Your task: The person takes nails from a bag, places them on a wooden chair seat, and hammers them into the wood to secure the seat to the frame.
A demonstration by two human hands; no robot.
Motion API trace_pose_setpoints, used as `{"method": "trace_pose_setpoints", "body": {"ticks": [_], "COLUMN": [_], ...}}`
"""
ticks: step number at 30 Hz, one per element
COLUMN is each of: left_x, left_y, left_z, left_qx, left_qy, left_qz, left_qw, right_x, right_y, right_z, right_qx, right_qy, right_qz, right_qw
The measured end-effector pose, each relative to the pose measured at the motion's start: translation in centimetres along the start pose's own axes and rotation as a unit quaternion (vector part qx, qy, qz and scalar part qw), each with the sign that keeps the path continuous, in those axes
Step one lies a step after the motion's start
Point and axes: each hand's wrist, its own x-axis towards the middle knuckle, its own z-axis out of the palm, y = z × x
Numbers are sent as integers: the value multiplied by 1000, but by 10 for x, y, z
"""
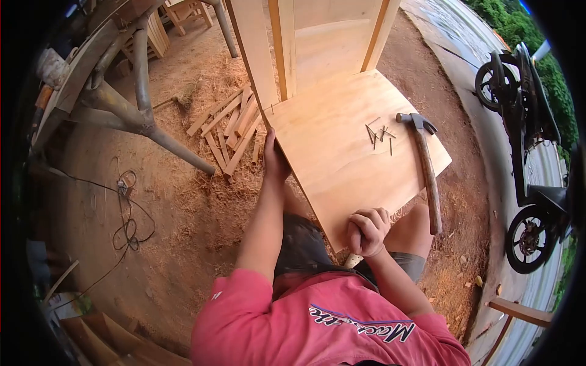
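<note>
A pale plywood panel (pixel 342 155) lies across my lap, joined at its far side to upright wooden boards (pixel 332 43). My left hand (pixel 276 160) grips the panel's left edge, its fingers partly hidden below. My right hand (pixel 368 230) is curled closed at the panel's near edge; what its fingers hold, if anything, is hidden. Just under that hand a pale, dark-spotted object (pixel 353 261) shows. Several loose nails (pixel 382 135) lie on the panel. To their right rests a claw hammer (pixel 425 165), its handle reaching past the edge. One nail (pixel 273 109) stands near the left corner.
Several wooden strips (pixel 235 125) lie in a pile on shavings at the left. Metal pipes (pixel 149 125) of a frame stand beyond them. A tangled cord (pixel 127 229) is on the dirt floor (pixel 201 250). At the right is a black two-wheeled vehicle (pixel 519 146).
</note>
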Motion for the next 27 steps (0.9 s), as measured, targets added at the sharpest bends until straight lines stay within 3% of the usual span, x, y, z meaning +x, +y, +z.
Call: {"method": "trace_pose_setpoints", "body": {"ticks": [2,5,6,8,10,12,13,14,16,18,21,27], "left_x": [5,8,11,14,18,16,14,16,22,23,23,18], "left_y": [9,9,7,6,4,4,5,3,1,0,0,2], "left_z": [11,29,31,34,35,34,33,30,26,23,22,25], "left_qx": [2,37,49,55,10,17,24,27,43,37,28,33], "left_qy": [-28,55,99,87,62,50,33,37,59,63,59,60], "left_qz": [-8,12,10,41,51,44,37,35,59,45,34,12], "left_qw": [1000,998,994,994,997,998,998,998,996,996,997,998], "right_x": [1,18,26,1,-7,-7,-19,-31,-35,-49,-26,-22], "right_y": [-1,-5,-5,-4,-7,-15,-20,-29,-26,4,-11,-28], "right_z": [-3,-24,-42,-54,-65,-74,-67,-50,-47,-35,-26,3], "right_qx": [8,94,192,417,402,255,264,354,495,586,580,597], "right_qy": [-8,-128,-189,-115,-82,-85,-41,70,162,137,81,160], "right_qz": [4,35,41,199,218,141,177,271,489,646,693,638], "right_qw": [1000,987,962,879,886,953,947,892,700,470,419,459]}}
